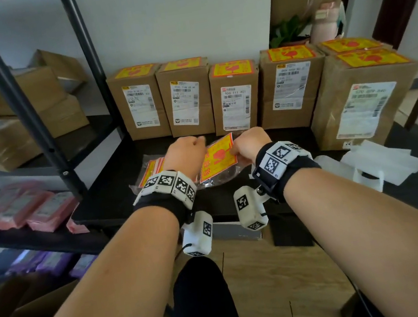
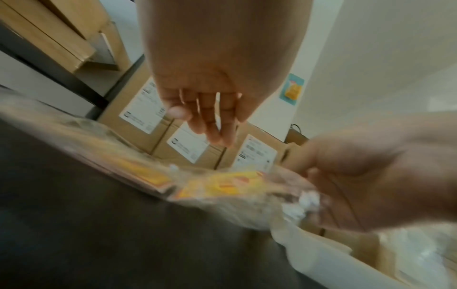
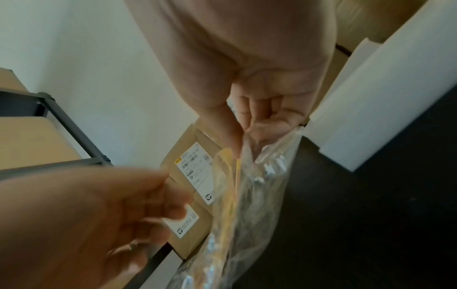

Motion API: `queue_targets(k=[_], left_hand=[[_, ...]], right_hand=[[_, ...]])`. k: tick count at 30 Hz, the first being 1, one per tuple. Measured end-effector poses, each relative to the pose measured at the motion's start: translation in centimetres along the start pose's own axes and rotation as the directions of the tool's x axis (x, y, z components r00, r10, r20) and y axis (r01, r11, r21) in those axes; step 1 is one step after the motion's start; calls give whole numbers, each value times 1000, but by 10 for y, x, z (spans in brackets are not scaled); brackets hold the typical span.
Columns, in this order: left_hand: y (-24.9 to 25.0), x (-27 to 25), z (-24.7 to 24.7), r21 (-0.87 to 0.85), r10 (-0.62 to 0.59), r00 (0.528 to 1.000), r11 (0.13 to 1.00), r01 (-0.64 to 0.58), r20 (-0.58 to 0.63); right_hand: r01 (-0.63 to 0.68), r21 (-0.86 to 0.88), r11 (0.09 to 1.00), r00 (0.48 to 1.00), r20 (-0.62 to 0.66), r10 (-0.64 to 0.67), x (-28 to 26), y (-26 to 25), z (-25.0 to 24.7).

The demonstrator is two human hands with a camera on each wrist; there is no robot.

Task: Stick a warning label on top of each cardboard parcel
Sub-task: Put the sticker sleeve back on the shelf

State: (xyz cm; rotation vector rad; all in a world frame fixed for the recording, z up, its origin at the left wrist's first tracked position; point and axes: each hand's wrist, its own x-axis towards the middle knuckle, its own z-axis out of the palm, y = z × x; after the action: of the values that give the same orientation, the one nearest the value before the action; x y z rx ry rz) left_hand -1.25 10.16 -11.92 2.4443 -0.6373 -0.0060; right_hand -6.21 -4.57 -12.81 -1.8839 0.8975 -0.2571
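Several cardboard parcels point(image 1: 236, 96) stand in a row at the back of the black table point(image 1: 110, 201), each with a yellow-and-red warning label point(image 1: 232, 68) on top. My right hand point(image 1: 248, 144) pinches the edge of a clear plastic bag point(image 3: 267, 176) that holds a yellow warning label sheet point(image 1: 217, 157), lifted off the table. My left hand point(image 1: 187, 148) hovers just left of the sheet's top corner. Its fingers point(image 2: 212, 121) are loosely curled and nothing shows between them. More label sheets point(image 1: 151, 171) lie under my left wrist.
A black metal rack point(image 1: 33, 126) on the left carries cardboard boxes and pink packets point(image 1: 32, 211). White backing papers point(image 1: 377, 159) lie at the table's right. A plant point(image 1: 289, 30) and a pink bottle point(image 1: 323, 22) stand behind the parcels.
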Motion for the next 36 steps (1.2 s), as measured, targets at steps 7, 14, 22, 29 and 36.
queue_targets(k=[7,14,22,29,36], left_hand=[[-83,14,-22,452,-341,939,844,288,39],[-89,14,-21,416,-359,929,862,292,91],[-81,19,-10,298,-320,947,905,304,6],[-91,19,-17,254,-299,954,926,280,37],[-86,19,-19,189,-256,966,950,247,27]], right_hand=[[-53,-33,998,995,80,56,5,-8,19],[66,181,981,992,93,-84,13,-3,20],[-19,122,992,976,217,-8,18,3,41],[-9,-65,998,971,238,24,17,1,47],[96,-67,993,978,192,-81,22,-5,61]])
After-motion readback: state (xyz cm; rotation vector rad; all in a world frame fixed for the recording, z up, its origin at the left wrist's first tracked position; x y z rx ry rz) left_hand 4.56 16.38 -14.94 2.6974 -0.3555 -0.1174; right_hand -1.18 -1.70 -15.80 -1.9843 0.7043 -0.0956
